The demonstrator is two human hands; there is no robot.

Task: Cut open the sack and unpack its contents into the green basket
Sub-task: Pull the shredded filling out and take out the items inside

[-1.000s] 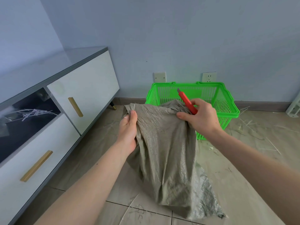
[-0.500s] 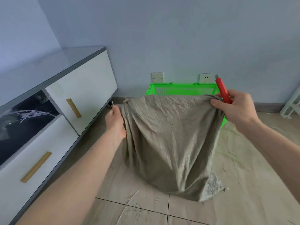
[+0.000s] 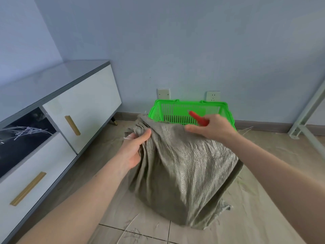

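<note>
No readable text or labels appear anywhere.

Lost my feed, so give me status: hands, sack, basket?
Left hand grips bunched sack top. Right hand holds red cutter, thumb on sack. Green basket behind the sack, contents not visible.

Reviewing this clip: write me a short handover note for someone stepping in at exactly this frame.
Left hand: grips the gathered top edge of the sack.
Right hand: holds the red cutter, thumb resting on the sack's top.
Sack: grey woven, standing slumped on the tiled floor just in front of the green basket, which sits against the wall.
Done: loose strands on the floor hint at cutting; no open mouth is visible from here.
Left: open the sack's top fully and move its contents into the basket. No contents visible in it; its bottom is hidden.
</note>
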